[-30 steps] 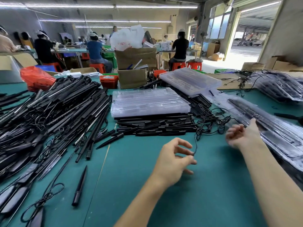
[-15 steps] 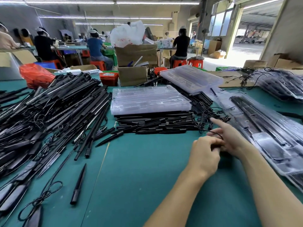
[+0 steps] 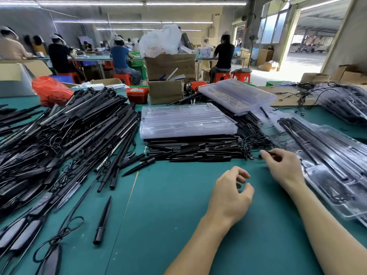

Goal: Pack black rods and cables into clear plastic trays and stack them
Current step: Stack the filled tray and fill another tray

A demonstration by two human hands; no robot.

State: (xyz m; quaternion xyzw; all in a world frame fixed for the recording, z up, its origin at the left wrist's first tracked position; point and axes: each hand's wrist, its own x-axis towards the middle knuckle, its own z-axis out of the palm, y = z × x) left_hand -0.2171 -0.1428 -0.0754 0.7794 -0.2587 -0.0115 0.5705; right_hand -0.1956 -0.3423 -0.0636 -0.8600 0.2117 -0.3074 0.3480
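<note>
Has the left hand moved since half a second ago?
Yes. The left hand has pulled back toward the person, away from the right hand and the cable tangle.

Open green mat [image 3: 168, 225] mid-table betw. rod heap [image 3: 65, 139] left & filled trays [image 3: 325, 165] right.

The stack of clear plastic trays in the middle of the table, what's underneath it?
The stack of clear plastic trays rests on a pile of black rods lying on the green table. Only the rods' near ends show; how far they run beneath is covered.
</note>
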